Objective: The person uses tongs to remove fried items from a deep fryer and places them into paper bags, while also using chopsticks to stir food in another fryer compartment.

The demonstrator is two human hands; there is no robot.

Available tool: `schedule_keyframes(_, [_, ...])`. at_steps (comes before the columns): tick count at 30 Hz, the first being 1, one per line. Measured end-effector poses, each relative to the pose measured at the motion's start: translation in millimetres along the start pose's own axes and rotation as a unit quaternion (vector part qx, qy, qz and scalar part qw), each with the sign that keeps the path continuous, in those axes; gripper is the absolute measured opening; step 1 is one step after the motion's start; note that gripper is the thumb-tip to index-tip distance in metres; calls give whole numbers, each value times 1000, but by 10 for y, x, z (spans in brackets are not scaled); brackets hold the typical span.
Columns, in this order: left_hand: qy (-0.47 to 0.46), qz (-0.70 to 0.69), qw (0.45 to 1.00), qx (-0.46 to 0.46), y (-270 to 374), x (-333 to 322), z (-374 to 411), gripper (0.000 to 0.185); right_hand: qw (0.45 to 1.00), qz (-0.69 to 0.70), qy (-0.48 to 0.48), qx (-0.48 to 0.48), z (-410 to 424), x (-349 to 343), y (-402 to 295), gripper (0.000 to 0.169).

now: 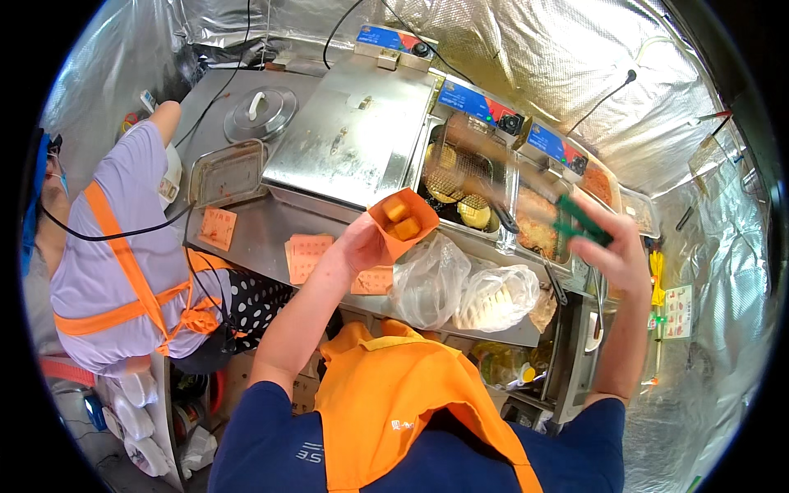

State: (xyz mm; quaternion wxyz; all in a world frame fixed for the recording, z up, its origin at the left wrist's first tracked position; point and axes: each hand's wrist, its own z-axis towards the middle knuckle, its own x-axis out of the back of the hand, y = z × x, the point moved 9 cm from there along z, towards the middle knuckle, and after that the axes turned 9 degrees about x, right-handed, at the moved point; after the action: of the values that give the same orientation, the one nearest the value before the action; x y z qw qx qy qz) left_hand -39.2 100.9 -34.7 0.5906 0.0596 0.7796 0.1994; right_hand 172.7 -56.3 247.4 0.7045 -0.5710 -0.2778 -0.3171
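Observation:
My left hand holds an orange paper pouch with several golden fried cubes in its mouth. My right hand grips the green handle of a utensil; its long front part is blurred by motion and reaches left over the fryers, so its kind cannot be told. Below it a wire fryer basket with a dark handle sits over hot oil, where round pale yellow pieces float. The neighbouring fryer well holds something in foamy oil.
A closed steel fryer lid, a round pot lid and a glass tray stand left. Plastic bags and flat orange pouches lie along the counter's near edge. A co-worker in an orange apron is at the left.

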Motion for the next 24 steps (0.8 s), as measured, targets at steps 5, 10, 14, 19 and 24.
schedule_keyframes(5, [-145,-102,984,-10,-157,-142,-117,58,957,-62,-14,-283,315,-354,1260,30])
schedule_keyframes(10, [-82,-177,979,-50,-281,0,-133,63,953,-201,134,-181,501,-537,1576,27])
schedule_keyframes(14, [11,-144,979,-146,-136,288,-287,66,946,-203,212,135,408,-1215,-440,46])
schedule_keyframes(19, [-23,-92,983,-157,-173,213,-388,66,987,-74,126,61,326,-2372,-630,25])
schedule_keyframes(24, [-67,-55,973,-213,-202,173,-860,52,986,148,82,7,233,-2530,-630,16])
